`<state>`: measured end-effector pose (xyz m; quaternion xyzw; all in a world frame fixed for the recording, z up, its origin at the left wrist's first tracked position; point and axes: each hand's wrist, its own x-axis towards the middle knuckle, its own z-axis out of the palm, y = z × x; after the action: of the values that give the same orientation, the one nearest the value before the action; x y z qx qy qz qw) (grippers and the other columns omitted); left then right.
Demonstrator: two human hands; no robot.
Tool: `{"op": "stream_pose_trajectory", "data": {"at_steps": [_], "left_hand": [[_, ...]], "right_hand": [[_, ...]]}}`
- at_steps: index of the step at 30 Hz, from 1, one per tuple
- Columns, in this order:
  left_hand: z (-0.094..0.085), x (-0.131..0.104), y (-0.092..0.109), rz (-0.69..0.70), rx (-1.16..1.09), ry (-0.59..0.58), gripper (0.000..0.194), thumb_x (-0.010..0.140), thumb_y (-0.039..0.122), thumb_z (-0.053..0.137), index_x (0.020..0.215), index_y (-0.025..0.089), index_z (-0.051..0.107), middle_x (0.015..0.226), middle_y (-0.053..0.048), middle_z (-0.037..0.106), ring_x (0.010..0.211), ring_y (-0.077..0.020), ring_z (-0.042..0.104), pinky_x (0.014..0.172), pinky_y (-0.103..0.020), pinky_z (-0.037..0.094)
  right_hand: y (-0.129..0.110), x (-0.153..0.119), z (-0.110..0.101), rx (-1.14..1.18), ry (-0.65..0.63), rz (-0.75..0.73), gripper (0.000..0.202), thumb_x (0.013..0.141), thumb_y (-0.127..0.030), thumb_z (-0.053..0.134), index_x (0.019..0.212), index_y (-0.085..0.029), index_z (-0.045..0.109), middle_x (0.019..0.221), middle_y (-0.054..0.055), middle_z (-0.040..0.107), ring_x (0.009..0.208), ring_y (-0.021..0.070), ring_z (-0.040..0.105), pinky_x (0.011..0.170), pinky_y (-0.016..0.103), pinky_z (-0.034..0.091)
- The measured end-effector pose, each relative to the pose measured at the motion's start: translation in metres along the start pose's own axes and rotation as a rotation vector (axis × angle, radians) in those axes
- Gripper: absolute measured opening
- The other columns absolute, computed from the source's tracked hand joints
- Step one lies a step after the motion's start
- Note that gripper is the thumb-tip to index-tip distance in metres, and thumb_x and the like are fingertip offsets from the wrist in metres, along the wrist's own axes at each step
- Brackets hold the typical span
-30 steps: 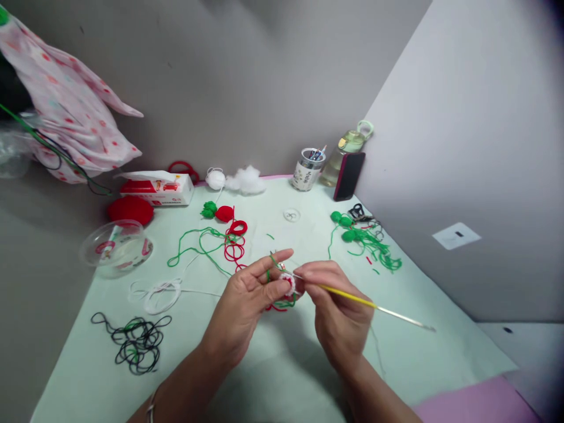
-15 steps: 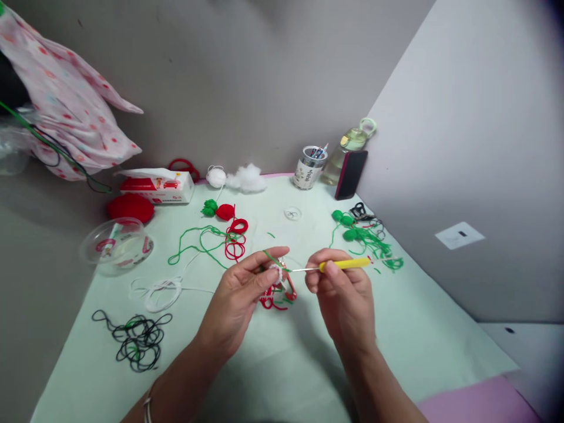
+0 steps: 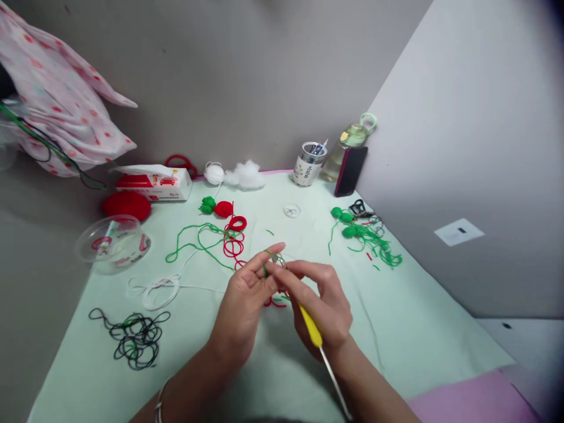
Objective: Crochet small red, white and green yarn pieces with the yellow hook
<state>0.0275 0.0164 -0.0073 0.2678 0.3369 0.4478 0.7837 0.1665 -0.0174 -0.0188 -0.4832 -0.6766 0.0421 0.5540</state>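
My left hand (image 3: 242, 302) pinches a small crochet piece, now almost wholly hidden behind the fingers. Green yarn (image 3: 265, 269) runs over its raised index finger. In my right hand (image 3: 326, 305) is a crochet hook with a yellow handle (image 3: 311, 326); its long metal rear end (image 3: 333, 376) slants down toward me. Both hands' fingertips meet at the piece, and the hook's front tip cannot be made out. Below them, red and green yarn scraps (image 3: 276, 303) lie on the table, partly covered by the hands.
Tangles of black yarn (image 3: 137, 343), white yarn (image 3: 162, 292) and red yarn (image 3: 233, 244) lie leftward. Green yarn balls (image 3: 349, 232) sit at the right. Behind stand a pen tin (image 3: 305, 169), a bottle (image 3: 333, 161), a phone (image 3: 351, 171), stuffing (image 3: 247, 175) and a tissue box (image 3: 176, 187).
My right hand has moved left to meet the left hand. The hook has swung from nearly level to steeply slanted, its rear end now toward me. The crochet piece has become hidden.
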Motion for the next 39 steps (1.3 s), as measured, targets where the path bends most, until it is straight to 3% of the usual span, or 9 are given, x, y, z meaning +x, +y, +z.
{"op": "stream_pose_trajectory", "data": {"at_steps": [3,6,8,11,14,23,28,33,39], "left_hand": [[0.0,0.001,0.006,-0.105,-0.107,-0.043,0.044,0.08,0.03,0.092,0.12,0.019,0.081,0.088,-0.002,0.073,0.075,-0.0093,0.063,0.074,-0.02,0.052],[-0.002,0.002,0.011,-0.052,-0.096,-0.022,0.038,0.078,0.026,0.092,0.115,0.02,0.083,0.079,0.001,0.068,0.071,-0.0089,0.062,0.075,-0.021,0.053],[-0.002,0.001,0.01,0.002,-0.037,-0.014,0.036,0.08,0.024,0.091,0.115,0.023,0.083,0.078,0.002,0.067,0.072,-0.0094,0.064,0.076,-0.021,0.053],[0.0,-0.001,0.004,0.049,0.045,-0.024,0.038,0.083,0.023,0.088,0.12,0.027,0.081,0.085,0.002,0.07,0.08,-0.0102,0.067,0.08,-0.021,0.054],[0.002,-0.002,0.002,0.098,0.079,-0.008,0.042,0.083,0.02,0.088,0.123,0.03,0.08,0.09,0.003,0.07,0.08,-0.0095,0.069,0.08,-0.021,0.056],[-0.001,0.0,0.009,0.089,0.168,0.013,0.035,0.083,0.022,0.089,0.117,0.026,0.081,0.083,0.005,0.069,0.055,-0.0025,0.058,0.049,-0.013,0.046],[0.0,-0.002,0.006,0.098,0.127,-0.03,0.029,0.09,0.025,0.082,0.119,0.025,0.08,0.081,0.003,0.071,0.072,-0.0107,0.072,0.072,-0.022,0.059],[0.001,-0.002,0.007,0.122,0.143,-0.036,0.022,0.092,0.024,0.079,0.114,0.027,0.082,0.081,0.003,0.069,0.071,-0.0102,0.071,0.071,-0.021,0.058],[-0.003,-0.001,0.007,0.145,0.188,-0.02,0.023,0.094,0.024,0.077,0.116,0.029,0.082,0.082,0.004,0.068,0.072,-0.0079,0.068,0.076,-0.02,0.057]], "right_hand": [[0.002,0.002,-0.003,0.062,0.024,0.03,0.03,0.1,-0.011,0.063,0.117,-0.029,0.08,0.102,0.007,0.076,0.087,0.0193,0.072,0.072,0.034,0.061],[0.005,0.011,-0.008,0.457,0.061,0.261,0.021,0.103,-0.019,0.061,0.107,-0.026,0.08,0.088,0.004,0.072,0.07,0.0161,0.066,0.061,0.031,0.057],[0.005,0.014,-0.008,0.614,0.036,0.351,0.018,0.103,-0.023,0.064,0.103,-0.026,0.081,0.09,0.004,0.072,0.071,0.0158,0.065,0.061,0.031,0.055],[0.005,0.014,-0.006,0.592,-0.031,0.37,0.015,0.1,-0.024,0.069,0.102,-0.028,0.084,0.098,0.006,0.076,0.087,0.019,0.069,0.072,0.032,0.057],[0.008,0.012,-0.004,0.619,-0.026,0.422,0.016,0.101,-0.025,0.069,0.106,-0.031,0.083,0.099,0.003,0.076,0.079,0.015,0.065,0.066,0.028,0.053],[0.017,0.01,-0.007,0.804,-0.057,0.529,0.013,0.101,-0.031,0.071,0.104,-0.031,0.084,0.089,0.001,0.072,0.07,0.0109,0.062,0.061,0.024,0.05],[0.014,0.014,-0.006,0.845,-0.035,0.592,0.012,0.098,-0.033,0.074,0.1,-0.029,0.085,0.084,0.001,0.075,0.068,0.0105,0.065,0.061,0.022,0.052],[0.009,0.019,-0.006,0.937,0.002,0.668,0.014,0.096,-0.037,0.076,0.094,-0.025,0.084,0.078,0.002,0.076,0.063,0.0097,0.065,0.059,0.02,0.053],[0.007,0.018,-0.008,0.923,0.017,0.601,0.019,0.101,-0.035,0.069,0.093,-0.022,0.081,0.091,0.005,0.081,0.065,0.013,0.072,0.06,0.025,0.058]]}}
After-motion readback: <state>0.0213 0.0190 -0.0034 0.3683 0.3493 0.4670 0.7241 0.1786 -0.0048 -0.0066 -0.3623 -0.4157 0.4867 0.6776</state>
